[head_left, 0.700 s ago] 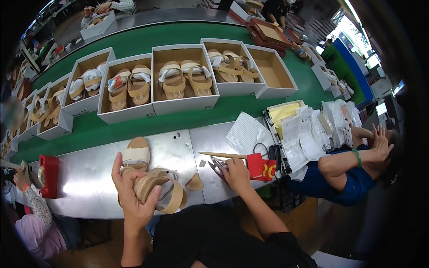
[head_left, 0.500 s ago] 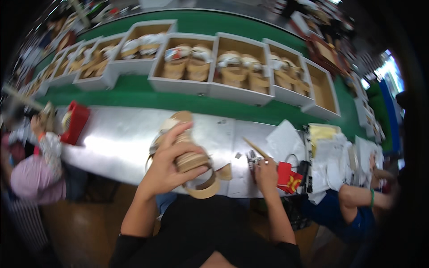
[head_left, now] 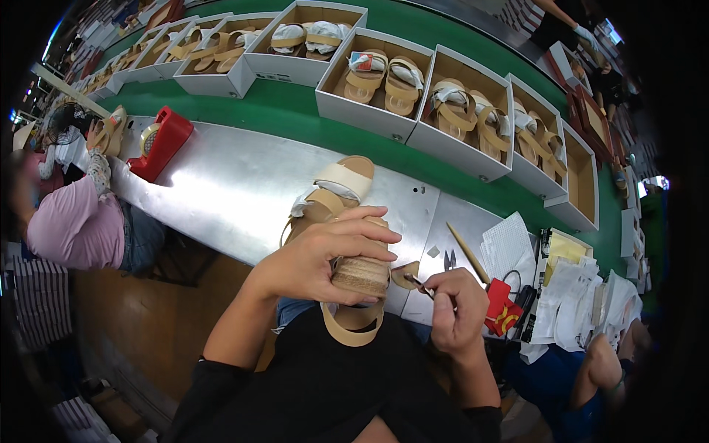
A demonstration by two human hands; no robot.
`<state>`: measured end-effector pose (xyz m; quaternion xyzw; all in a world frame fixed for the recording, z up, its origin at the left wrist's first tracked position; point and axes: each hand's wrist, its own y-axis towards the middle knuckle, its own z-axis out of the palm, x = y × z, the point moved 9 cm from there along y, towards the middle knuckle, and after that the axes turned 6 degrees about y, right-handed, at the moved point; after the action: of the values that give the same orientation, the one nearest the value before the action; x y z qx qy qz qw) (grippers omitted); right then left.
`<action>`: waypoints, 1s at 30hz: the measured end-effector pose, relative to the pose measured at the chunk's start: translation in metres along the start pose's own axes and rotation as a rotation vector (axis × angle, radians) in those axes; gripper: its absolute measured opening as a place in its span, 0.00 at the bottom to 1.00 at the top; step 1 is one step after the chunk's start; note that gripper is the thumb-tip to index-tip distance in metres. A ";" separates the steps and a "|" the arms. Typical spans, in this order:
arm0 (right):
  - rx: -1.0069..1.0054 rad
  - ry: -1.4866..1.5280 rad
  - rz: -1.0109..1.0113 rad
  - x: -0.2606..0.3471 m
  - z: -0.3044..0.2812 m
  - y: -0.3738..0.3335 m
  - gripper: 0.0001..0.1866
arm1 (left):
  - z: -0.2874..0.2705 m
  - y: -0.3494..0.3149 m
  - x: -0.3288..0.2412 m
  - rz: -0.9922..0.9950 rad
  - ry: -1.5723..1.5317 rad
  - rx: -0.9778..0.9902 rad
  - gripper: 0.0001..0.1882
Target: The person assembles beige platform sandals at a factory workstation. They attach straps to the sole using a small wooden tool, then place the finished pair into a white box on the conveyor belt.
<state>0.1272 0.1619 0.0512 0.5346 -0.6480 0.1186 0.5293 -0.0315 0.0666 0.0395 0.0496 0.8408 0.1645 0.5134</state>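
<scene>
My left hand [head_left: 325, 255] wraps around a sandal [head_left: 360, 277] with a woven wedge heel, its tan ankle strap hanging toward me. Beyond it, a second sandal [head_left: 346, 179] with a cream front strap and white paper stuffing lies on the metal table. My right hand [head_left: 458, 306] is closed on a small metal tool [head_left: 421, 285] with a slim tip; its exact kind is unclear. The tip points toward the held sandal's heel, apart from it. A tan scrap [head_left: 404, 275] lies just behind the tip. Pointed blades [head_left: 450, 259] lie beyond my right hand.
White boxes of sandals [head_left: 375, 114] line the green surface at the back. A red tape dispenser [head_left: 164, 144] stands left. At right are a long slim stick [head_left: 468, 252], a red packet [head_left: 501, 307] and paper sheets [head_left: 565, 299]. People sit at both sides.
My right hand has come left from the tools on the table, now with a small metal tool, close to the sandal. My left hand still holds the sandal. The view has turned.
</scene>
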 end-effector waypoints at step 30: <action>0.179 -0.529 -0.212 0.050 0.032 0.025 0.15 | -0.010 -0.001 0.001 0.002 -0.063 0.048 0.30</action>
<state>0.0952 0.1204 0.0887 0.6560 -0.6911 -0.0241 0.3024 -0.0409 0.0633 0.0428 0.0678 0.8279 0.1433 0.5380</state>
